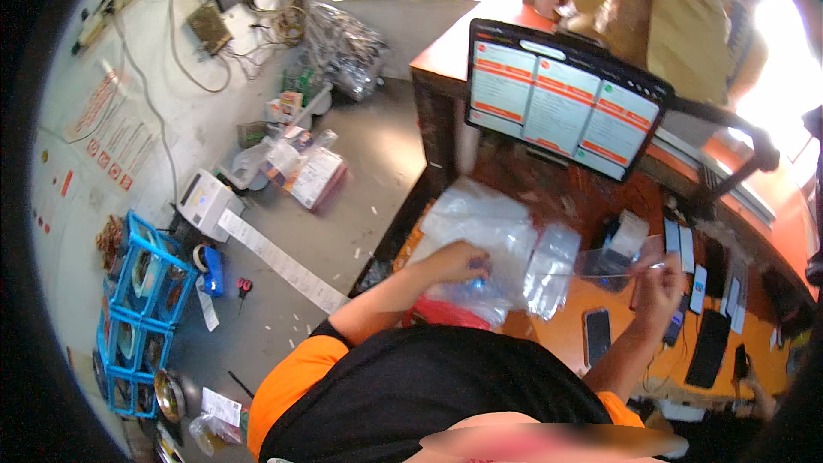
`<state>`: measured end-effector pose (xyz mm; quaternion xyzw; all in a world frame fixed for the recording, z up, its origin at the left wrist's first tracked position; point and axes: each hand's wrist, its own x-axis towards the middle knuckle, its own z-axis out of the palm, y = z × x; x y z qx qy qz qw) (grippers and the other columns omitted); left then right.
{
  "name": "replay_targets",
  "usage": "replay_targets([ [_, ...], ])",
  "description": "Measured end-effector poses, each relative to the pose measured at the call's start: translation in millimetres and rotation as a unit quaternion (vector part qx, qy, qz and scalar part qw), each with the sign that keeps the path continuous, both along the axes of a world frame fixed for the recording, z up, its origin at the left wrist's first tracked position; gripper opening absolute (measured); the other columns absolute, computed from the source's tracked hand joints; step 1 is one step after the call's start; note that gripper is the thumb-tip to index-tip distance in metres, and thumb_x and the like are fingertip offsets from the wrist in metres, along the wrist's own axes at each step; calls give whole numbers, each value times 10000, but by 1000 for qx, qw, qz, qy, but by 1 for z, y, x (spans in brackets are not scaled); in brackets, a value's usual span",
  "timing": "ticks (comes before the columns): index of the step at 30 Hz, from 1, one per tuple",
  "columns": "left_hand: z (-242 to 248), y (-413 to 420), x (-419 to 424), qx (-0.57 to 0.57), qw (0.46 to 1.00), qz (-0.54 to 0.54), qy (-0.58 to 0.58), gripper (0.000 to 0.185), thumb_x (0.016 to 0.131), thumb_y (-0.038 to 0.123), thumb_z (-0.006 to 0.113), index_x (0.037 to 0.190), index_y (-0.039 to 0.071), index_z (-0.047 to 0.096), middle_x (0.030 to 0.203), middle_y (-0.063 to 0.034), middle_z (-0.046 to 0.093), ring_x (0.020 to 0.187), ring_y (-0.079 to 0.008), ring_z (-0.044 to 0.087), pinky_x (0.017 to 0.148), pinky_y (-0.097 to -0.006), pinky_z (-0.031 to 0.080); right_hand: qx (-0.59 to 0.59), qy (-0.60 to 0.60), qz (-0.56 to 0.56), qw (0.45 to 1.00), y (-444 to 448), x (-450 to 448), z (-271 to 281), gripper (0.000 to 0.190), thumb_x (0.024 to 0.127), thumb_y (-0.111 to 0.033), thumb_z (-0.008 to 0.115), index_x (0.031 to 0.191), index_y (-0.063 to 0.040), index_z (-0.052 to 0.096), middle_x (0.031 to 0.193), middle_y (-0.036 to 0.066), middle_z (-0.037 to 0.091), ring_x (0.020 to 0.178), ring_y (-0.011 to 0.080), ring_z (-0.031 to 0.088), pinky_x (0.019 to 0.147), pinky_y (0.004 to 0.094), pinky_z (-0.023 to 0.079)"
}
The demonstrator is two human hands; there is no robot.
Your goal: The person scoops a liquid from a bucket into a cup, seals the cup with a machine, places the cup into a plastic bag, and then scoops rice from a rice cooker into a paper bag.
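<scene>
My left hand (pixel 458 262) lies over a pile of clear plastic bags (pixel 479 218), its fingers curled. Whether it grips one of them is hidden. Beside the pile is a stack of flat, glossy clear bags (pixel 551 273). On the right, my right hand (pixel 659 283) is raised above the orange table (pixel 553 334), pinching the edge of a thin transparent plastic bag (pixel 604 263). A dark smartphone (pixel 596 336) lies to the left of my right forearm. Red plastic (pixel 450 314) shows under the near side of the pile.
A monitor (pixel 562 99) on an arm stands beyond the bags. Several phones (pixel 698 289) line the right side, near another person's hand (pixel 762 392). On the left counter, a label printer (pixel 209 202) feeds a long paper strip (pixel 283 262) near scissors (pixel 244 286) and blue baskets (pixel 144 308).
</scene>
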<state>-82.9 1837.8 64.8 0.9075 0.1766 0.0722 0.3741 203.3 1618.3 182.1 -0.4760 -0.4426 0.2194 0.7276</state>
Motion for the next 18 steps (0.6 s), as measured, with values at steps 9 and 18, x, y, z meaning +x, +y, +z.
replay_targets([
  [9, 64, -55, 81, -183, 933, -212, -227, 846, 622, 248, 845, 1342, 78, 435, 1363, -159, 465, 1296, -262, 423, 1076, -382, 320, -194, -198, 124, 953, 3, -63, 12, 36, 838, 2, 648, 828, 10, 614, 768, 82, 671, 639, 124, 646, 550, 220, 516],
  [18, -27, -58, -10, -320, 933, -29, -165, 92, 818, 136, 709, 872, 72, 670, 827, -52, 661, 736, -142, 603, 709, -268, 483, -58, 6, -36, 998, -3, -42, -2, 99, 875, 1, 592, 873, -27, 497, 784, 126, 651, 589, 105, 562, 531, 215, 450],
])
